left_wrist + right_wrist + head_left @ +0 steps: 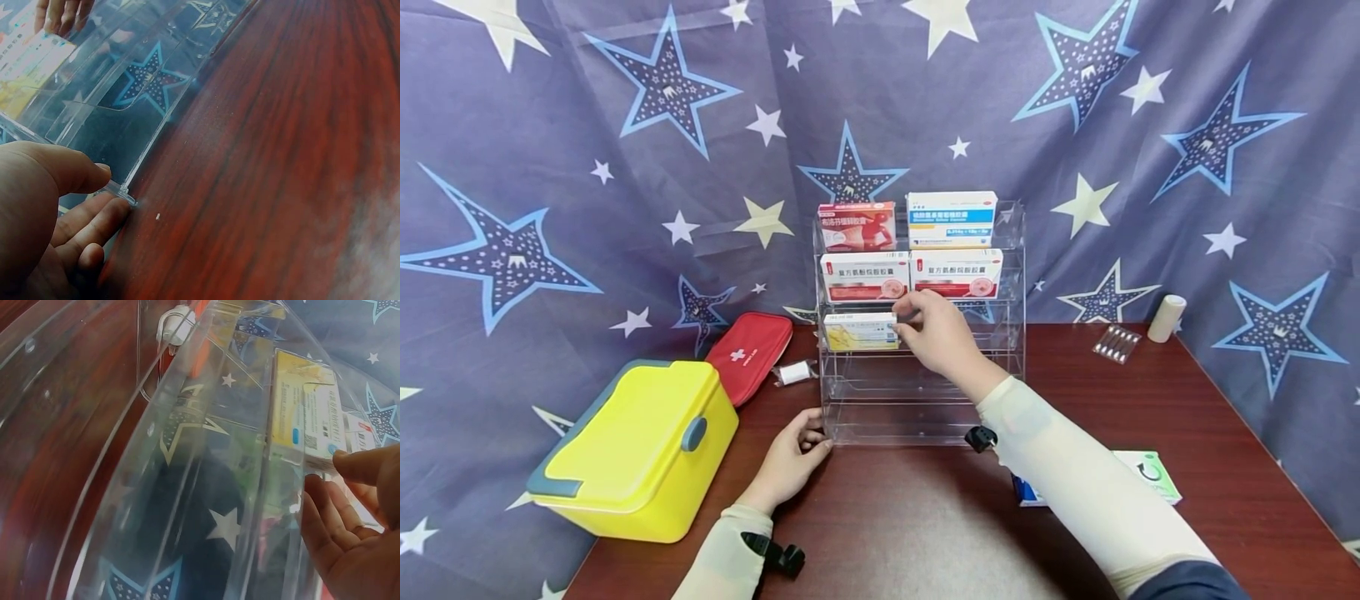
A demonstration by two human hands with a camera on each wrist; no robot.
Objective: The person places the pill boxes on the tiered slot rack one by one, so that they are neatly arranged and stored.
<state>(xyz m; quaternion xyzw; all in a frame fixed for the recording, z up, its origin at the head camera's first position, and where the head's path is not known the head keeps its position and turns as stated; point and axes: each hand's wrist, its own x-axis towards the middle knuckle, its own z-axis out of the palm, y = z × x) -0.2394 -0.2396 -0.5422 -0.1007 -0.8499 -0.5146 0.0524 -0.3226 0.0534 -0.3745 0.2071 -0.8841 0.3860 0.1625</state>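
A clear tiered display rack (917, 425) stands on the table. My left hand (790, 458) pinches its lower left front corner, thumb (94, 175) on top and fingers beneath. On the third tier from the top, at the left, stands a yellow-and-white medicine box (857, 333). My right hand (943, 333) is at this box's right end, its thumb (356, 465) on the box's corner and its fingers bent close by. Above are two red-and-white medicine boxes (865, 282) side by side, then a red medicine box (857, 229) and a blue-and-white medicine box (951, 218).
A yellow lidded case (632, 450) and a red first-aid pouch (748, 354) are at the left, near a small wrapped white roll (793, 372). At the right lie a blister pack (1116, 343), a beige bandage roll (1167, 318) and a green-and-white box (1153, 473) partly behind my right sleeve.
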